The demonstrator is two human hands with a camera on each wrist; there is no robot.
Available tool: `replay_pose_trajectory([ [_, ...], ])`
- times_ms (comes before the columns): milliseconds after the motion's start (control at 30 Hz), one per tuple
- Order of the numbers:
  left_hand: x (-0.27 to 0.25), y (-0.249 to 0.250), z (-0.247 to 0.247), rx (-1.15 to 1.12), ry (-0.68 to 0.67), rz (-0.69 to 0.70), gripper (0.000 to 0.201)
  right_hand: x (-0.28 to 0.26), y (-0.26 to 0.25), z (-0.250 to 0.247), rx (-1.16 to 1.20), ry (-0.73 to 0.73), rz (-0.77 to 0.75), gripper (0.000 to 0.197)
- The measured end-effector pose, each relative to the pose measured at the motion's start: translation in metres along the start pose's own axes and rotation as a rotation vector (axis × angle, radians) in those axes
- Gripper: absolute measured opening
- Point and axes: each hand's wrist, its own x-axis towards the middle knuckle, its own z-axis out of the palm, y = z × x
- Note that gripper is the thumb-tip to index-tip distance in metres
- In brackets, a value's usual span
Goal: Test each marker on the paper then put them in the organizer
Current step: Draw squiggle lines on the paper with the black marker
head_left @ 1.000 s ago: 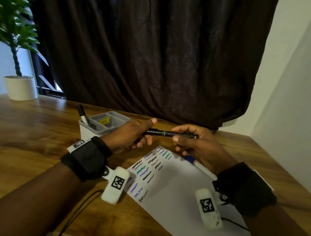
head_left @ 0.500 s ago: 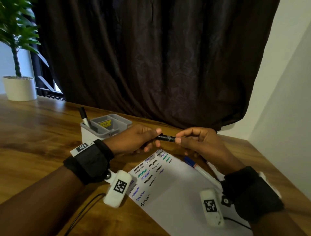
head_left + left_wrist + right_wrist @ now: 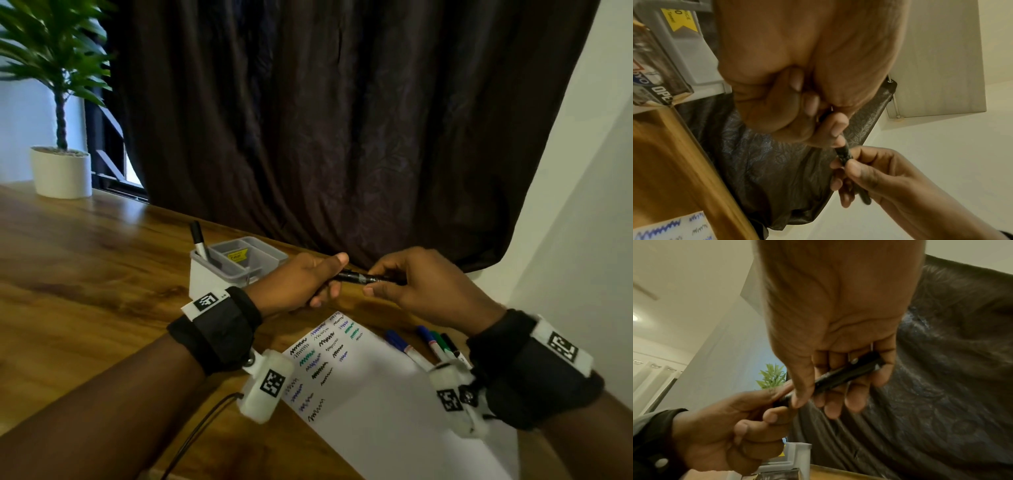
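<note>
A black marker [image 3: 359, 277] is held level above the far end of the white paper [image 3: 373, 387]. My left hand [image 3: 308, 281] grips its left end in a fist, seen also in the left wrist view [image 3: 789, 113]. My right hand [image 3: 411, 284] pinches the marker [image 3: 846, 374] between thumb and fingers at its right part. The marker [image 3: 843, 152] shows only a short black stretch between the two hands. The paper carries several scribble rows in black, blue and green. The grey and white organizer [image 3: 236, 270] stands behind my left hand, with one black marker [image 3: 200, 241] upright in it.
Three markers [image 3: 424, 346] with blue, green and black caps lie at the paper's right edge, under my right wrist. A potted plant [image 3: 61, 171] stands at the far left of the wooden table [image 3: 85, 274]. A dark curtain [image 3: 342, 120] hangs behind.
The hands first closed toward each other on the black marker, then drew slightly apart, showing more of its barrel. Both hands rose a little and the markers by the paper came into view.
</note>
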Motion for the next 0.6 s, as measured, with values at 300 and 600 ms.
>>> replay_pose_trajectory([
  [300, 0.003, -0.005, -0.002, 0.01, -0.004, 0.126, 0.05, 0.012, -0.031, 0.009, 0.022, -0.062, -0.106, 0.025],
  [600, -0.001, -0.001, -0.004, 0.036, -0.056, -0.003, 0.05, 0.002, -0.022, 0.02, 0.064, -0.047, -0.014, 0.035],
])
